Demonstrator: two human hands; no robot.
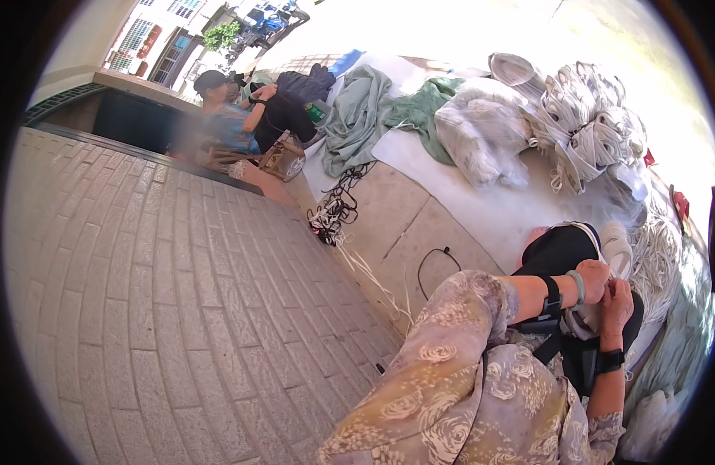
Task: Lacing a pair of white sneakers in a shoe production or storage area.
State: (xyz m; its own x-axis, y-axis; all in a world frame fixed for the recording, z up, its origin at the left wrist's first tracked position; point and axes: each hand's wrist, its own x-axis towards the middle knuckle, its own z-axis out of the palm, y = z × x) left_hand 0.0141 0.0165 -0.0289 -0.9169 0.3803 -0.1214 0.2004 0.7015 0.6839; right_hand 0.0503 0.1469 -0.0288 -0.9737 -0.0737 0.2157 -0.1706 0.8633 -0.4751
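Over my lap, my left hand (593,280) and my right hand (617,308) meet with fingertips pinched close together. Whatever lies between the fingers is too small and covered to make out. A pale strip of cord (592,236) runs over the dark cloth (557,249) on my knees toward the left hand. Just beyond the fingers is a whitish rounded bundle (616,249), and other pale material shows beneath my wrists. A pale green bangle (579,287) and a black strap circle my left wrist; another black strap (610,359) is on the right.
Coiled white cord bundles (594,128) and a clear plastic bag (481,132) lie ahead on white sheeting. Loose pale cord (658,260) is heaped at the right. Tangled black-and-white cords (336,209) lie beside the tiled wall (195,310). Another person (237,116) sits farther off, near green cloth (357,116).
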